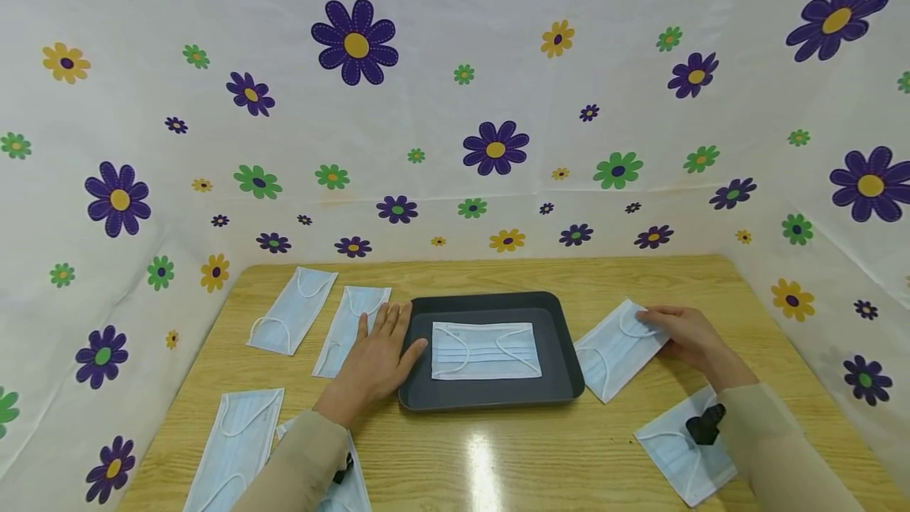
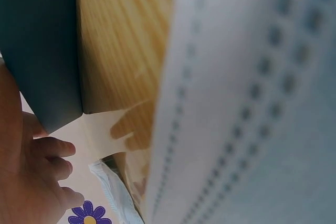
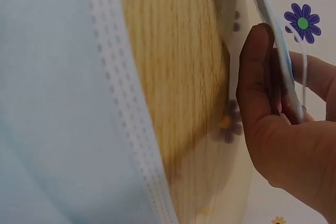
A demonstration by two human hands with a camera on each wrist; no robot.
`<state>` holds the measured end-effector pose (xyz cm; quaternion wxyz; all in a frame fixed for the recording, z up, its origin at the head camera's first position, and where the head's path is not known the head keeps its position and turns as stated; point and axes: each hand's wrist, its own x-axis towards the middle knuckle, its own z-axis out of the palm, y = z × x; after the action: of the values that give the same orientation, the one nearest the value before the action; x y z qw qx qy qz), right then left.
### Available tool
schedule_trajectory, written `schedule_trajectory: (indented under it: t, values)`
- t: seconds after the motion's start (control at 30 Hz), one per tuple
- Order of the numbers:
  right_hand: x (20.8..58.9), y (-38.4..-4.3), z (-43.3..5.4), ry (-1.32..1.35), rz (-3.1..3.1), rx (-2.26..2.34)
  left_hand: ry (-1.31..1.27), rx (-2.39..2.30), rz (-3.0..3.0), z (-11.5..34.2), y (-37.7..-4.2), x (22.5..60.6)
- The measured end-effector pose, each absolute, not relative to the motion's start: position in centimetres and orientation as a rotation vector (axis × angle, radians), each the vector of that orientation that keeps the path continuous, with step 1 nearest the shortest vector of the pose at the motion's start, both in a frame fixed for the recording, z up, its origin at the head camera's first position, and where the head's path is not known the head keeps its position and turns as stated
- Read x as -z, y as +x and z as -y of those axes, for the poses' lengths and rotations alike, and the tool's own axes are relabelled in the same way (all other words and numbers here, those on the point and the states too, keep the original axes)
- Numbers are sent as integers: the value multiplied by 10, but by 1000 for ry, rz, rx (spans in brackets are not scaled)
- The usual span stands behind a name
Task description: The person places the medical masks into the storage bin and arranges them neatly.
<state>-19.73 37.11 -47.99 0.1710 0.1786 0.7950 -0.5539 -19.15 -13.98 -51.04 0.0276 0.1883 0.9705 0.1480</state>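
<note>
A dark grey tray (image 1: 490,399) lies on the table, with a blue face mask (image 1: 486,351) flat inside it, ear loops on top. My left hand (image 1: 380,354) touches the tray's left side with its fingers extended; the left wrist view shows this hand (image 2: 26,177) beside the tray wall (image 2: 42,51). To the right of the tray, my right hand (image 1: 686,334) pinches another face mask (image 1: 614,354) at its upper right end. In the right wrist view that mask (image 3: 284,64) is seen edge-on between thumb and fingers, partly raised from the table.
Beyond my left hand lie two masks, one far left (image 1: 295,310) and one next to the tray (image 1: 344,338). Nearer are a mask (image 1: 235,441) and one partly under my left forearm (image 1: 353,488). A further mask (image 1: 682,449) lies below my right wrist. Flowered cloth (image 1: 426,101) encloses the table.
</note>
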Motion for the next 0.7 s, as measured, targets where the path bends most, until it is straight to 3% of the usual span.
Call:
schedule_trajectory:
  t: [0.7]
  values:
    - [475, -197, -376, 411, -2283, 1557, 571, -474, -2994, 139, -191, 510]
